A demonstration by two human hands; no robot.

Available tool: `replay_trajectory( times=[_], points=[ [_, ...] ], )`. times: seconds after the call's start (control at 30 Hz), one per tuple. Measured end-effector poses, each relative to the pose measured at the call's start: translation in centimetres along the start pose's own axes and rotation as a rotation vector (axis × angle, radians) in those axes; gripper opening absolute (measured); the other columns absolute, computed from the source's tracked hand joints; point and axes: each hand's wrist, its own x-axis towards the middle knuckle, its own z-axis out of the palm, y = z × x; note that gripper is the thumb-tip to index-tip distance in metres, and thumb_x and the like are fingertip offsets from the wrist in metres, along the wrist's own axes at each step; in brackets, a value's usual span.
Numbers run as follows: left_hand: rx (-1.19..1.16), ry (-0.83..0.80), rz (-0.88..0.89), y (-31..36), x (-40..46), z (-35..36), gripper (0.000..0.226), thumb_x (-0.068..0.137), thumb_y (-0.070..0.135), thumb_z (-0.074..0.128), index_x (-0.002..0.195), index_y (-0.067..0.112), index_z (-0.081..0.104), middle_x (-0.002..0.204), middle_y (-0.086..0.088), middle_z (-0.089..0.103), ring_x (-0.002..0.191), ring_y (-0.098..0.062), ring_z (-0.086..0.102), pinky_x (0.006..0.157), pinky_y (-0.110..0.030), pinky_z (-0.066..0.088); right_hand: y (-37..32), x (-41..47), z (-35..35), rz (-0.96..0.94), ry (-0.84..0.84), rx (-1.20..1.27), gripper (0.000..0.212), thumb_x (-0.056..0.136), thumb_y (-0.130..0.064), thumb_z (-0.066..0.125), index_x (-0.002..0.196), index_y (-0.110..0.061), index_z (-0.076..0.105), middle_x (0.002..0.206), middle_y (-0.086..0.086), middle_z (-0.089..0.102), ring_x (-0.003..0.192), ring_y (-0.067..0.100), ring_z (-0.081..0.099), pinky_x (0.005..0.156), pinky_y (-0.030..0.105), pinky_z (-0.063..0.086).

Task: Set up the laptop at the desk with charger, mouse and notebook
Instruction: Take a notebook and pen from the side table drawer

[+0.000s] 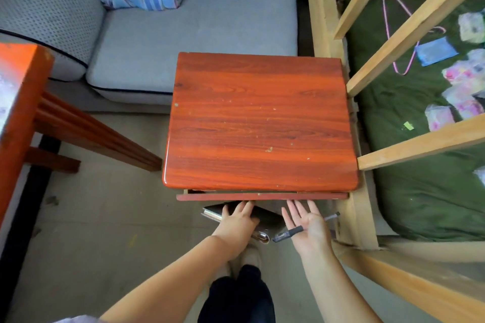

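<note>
Desk (259, 123): red wood top, bare, standing between a grey sofa (162, 42) and a wooden bed frame (409, 147). Notebook (265, 220): dark cover, I see it below the desk's near edge, partly under the front rail. Left hand (240, 217): fingers laid over the notebook, gripping it. Right hand (307, 225): palm up, fingers spread, a dark pen (287, 234) resting across it. Laptop, charger, mouse: I cannot locate them.
</note>
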Motion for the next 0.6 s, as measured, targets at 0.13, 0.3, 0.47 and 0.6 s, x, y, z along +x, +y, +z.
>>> replay_trajectory(
  times=[0.13, 0.3, 0.47, 0.6],
  points=[
    [0.017, 0.042, -0.018, -1.6, 1.9, -1.3, 0.056, 0.083, -0.001, 0.052, 0.136, 0.018, 0.045, 0.152, -0.013, 0.017, 0.143, -0.029, 0.012, 0.111, -0.066, 0.011, -0.6, 1.4, 2.5, 0.007, -0.058, 0.103, 0.054, 0.094, 0.004, 0.017, 0.142, -0.017, 0.031, 0.15, 0.018, 0.03, 0.133, 0.032, 0.039, 0.1, 0.044, 0.041],
    [0.035, -0.006, -0.057, -1.3, 2.4, -2.1, 0.057, 0.082, -0.004, 0.05, 0.135, 0.019, 0.046, 0.147, -0.014, 0.023, 0.14, -0.032, 0.016, 0.111, -0.068, 0.013, -0.9, 1.5, 3.2, 0.063, -0.074, 0.174, 0.064, 0.085, 0.014, 0.015, 0.137, -0.016, 0.037, 0.149, 0.014, 0.034, 0.133, 0.03, 0.038, 0.1, 0.046, 0.04],
    [-0.094, -0.081, -0.062, 0.4, -1.4, -3.4, 0.058, 0.084, -0.004, 0.043, 0.135, 0.024, 0.046, 0.147, -0.009, 0.036, 0.135, -0.031, 0.033, 0.106, -0.052, 0.031, -1.4, -1.4, 2.8, 0.127, -0.03, -0.018, 0.063, 0.086, 0.012, 0.012, 0.144, -0.008, 0.025, 0.148, 0.015, 0.036, 0.131, 0.031, 0.042, 0.101, 0.042, 0.04],
    [-0.405, -0.059, -0.153, -0.1, -7.5, -7.3, 0.03, 0.085, 0.007, 0.051, 0.113, 0.011, 0.061, 0.113, -0.013, 0.066, 0.107, -0.032, 0.061, 0.078, -0.032, 0.044, -3.6, -6.5, 4.5, 0.189, -0.055, -0.113, 0.045, 0.093, 0.002, 0.017, 0.127, -0.009, 0.045, 0.108, 0.009, 0.062, 0.094, 0.023, 0.065, 0.076, 0.03, 0.05]
  ],
)
